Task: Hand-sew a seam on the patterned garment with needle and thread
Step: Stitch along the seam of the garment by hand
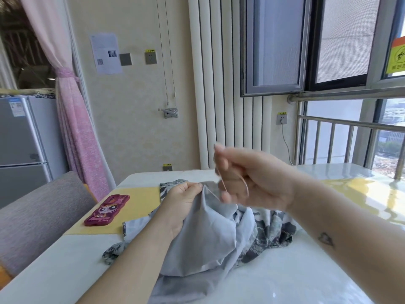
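Grey fabric, plain on one face and zigzag-patterned on the other, makes up the patterned garment [210,235], which lies bunched on the white glossy table [285,277] directly in front of the person.

Head view, item by item:

The left hand [183,199] rests on the garment's upper fold. Its thumb and fingertips are curled and pinch a raised edge of the plain grey cloth.

The right hand [252,183] is lifted above the table, just right of the left hand. Its fingers are curled inward and hold a tan thread [221,182]. The thread runs from the pinched fold up to the fingers and loops across the palm. The hand is motion-blurred; a needle cannot be made out.

A phone [107,210] in a maroon cartoon case lies on a yellow mat [142,200], left of the garment and apart from it.
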### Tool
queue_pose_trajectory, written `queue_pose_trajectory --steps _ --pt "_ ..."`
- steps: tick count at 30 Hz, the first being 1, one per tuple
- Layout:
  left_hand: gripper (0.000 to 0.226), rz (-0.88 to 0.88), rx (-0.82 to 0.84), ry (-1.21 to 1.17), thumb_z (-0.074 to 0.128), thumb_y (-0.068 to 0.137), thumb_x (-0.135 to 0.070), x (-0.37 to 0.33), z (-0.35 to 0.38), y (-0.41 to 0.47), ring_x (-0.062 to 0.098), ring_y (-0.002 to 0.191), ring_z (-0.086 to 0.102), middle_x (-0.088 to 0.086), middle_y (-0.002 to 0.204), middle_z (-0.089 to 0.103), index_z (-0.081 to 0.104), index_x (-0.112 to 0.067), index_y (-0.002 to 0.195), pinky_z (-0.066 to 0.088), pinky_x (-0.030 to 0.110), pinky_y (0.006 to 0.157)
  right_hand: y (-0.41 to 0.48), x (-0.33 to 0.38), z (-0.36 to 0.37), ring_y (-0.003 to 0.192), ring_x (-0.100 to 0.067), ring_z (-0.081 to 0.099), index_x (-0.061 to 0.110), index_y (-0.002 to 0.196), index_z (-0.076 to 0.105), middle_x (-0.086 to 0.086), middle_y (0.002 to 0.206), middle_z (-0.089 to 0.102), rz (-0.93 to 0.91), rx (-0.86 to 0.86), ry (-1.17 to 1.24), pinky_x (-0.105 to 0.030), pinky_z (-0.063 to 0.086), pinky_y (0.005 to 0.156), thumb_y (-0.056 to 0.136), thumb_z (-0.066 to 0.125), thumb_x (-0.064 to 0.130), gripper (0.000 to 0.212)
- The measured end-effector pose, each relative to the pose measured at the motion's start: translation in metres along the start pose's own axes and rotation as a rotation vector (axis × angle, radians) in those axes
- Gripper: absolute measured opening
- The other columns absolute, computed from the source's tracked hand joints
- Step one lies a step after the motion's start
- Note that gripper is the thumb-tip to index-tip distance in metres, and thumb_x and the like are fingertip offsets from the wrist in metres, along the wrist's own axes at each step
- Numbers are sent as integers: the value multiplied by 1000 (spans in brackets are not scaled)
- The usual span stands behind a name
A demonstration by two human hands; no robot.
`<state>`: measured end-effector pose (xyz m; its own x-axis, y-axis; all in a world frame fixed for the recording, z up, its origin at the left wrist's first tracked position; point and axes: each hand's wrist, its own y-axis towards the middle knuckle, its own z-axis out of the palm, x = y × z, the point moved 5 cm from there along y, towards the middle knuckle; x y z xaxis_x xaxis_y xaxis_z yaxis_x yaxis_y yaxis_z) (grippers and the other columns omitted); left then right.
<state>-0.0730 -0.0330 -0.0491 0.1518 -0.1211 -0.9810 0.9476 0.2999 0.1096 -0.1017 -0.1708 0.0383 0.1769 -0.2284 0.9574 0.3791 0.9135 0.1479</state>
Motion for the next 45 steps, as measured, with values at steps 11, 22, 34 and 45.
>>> queue_pose_trajectory --steps 11,22,34,45 --pt "15 98 -13 114 66 86 -23 -6 -8 -6 24 78 56 13 80 66 64 -13 75 44 36 77 -5 -15 -33 60 -14 68 19 98 63 7 61 48 101 -534 -1337 -15 36 40 85 65 40 25" --pt "15 203 82 237 63 72 -42 -9 -7 -8 18 85 57 0 83 68 69 -29 67 43 38 88 4 -24 -45 40 -7 29 11 75 68 10 43 30 -261 -668 -1216 -17 23 43 84 69 28 19" --pt "16 130 14 183 68 80 -32 4 -11 3 19 79 53 7 78 64 65 -20 71 41 34 79 2 -16 -22 35 -5 19 11 71 51 5 46 15 -330 -230 124 -38 58 73 81 58 11 12" --pt "20 139 -103 146 59 93 -18 6 -26 15 19 79 51 4 75 61 62 -17 73 39 35 80 -16 -62 -23 38 -6 32 12 75 60 6 50 22 410 107 -194 -39 59 67 91 51 15 19"
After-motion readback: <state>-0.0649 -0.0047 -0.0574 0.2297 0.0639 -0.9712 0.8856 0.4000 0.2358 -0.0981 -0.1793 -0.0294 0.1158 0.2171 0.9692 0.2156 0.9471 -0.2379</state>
